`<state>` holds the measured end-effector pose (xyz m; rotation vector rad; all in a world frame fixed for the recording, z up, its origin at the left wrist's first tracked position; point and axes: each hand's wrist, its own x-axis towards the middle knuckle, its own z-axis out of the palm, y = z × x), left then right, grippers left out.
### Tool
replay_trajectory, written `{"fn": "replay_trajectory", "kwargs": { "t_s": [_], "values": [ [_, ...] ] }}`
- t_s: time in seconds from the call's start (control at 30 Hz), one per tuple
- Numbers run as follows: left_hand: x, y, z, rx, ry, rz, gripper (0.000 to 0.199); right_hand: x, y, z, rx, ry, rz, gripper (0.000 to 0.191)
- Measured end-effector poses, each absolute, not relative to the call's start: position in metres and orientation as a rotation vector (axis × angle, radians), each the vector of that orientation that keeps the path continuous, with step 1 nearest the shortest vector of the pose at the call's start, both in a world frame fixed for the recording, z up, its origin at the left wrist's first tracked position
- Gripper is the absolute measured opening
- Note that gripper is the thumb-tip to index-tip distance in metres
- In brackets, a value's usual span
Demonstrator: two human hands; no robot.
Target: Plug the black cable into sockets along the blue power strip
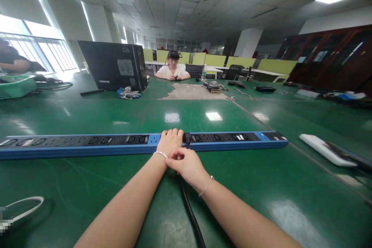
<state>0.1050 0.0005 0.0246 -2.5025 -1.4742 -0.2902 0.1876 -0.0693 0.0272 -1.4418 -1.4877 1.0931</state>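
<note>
A long blue and black power strip [110, 153] lies across the green table. My left hand [171, 141] is laid over its middle, with the fingers closed over the far edge. Just right of those fingers, a black plug [187, 138] sits at the strip's sockets. Its black power cord [190, 209] runs toward me, passing under my right hand [187, 164]. The thumb and forefinger of that hand are closed at my left wrist, at the end of the white bracelet [159, 154]. Its other fingers are curled and partly hidden.
A black computer case [112, 66] stands at the back left, with gloves [128, 93] beside it. A green basket [16, 85] is at the far left. A white device [325, 149] lies at right. Across the table sits a person [173, 70]; another is at far left.
</note>
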Motion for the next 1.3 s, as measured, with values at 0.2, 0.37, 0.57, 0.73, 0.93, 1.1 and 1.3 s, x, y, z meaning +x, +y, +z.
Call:
{"fn": "replay_trajectory", "kwargs": {
  "t_s": [0.2,0.37,0.57,0.73,0.93,1.1,1.3],
  "values": [
    [0.103,0.001,0.024,-2.509,-1.445,-0.280,0.022,0.179,-0.078,0.022,-1.512,-1.553,0.819,0.003],
    [0.103,0.003,0.022,-2.527,-1.420,-0.320,0.025,0.177,-0.081,0.016,-1.565,-1.566,0.716,0.005],
    [0.103,0.005,0.018,-2.530,-1.433,-0.347,0.041,0.183,-0.082,0.014,-1.586,-1.708,0.656,0.010],
    [0.101,0.004,0.015,-2.506,-1.428,-0.378,0.033,0.206,-0.078,0.033,-1.516,-2.038,0.663,0.013],
    [0.101,0.001,0.013,-2.518,-1.393,-0.437,0.023,0.223,-0.061,0.050,-1.779,-1.863,0.182,0.038],
    [0.103,0.001,0.013,-2.511,-1.420,-0.468,0.022,0.216,-0.046,0.049,-1.982,-1.889,-0.036,0.039],
    [0.102,0.001,0.014,-2.504,-1.396,-0.455,0.022,0.202,-0.042,0.049,-2.062,-1.936,-0.196,0.021]
  ]
}}
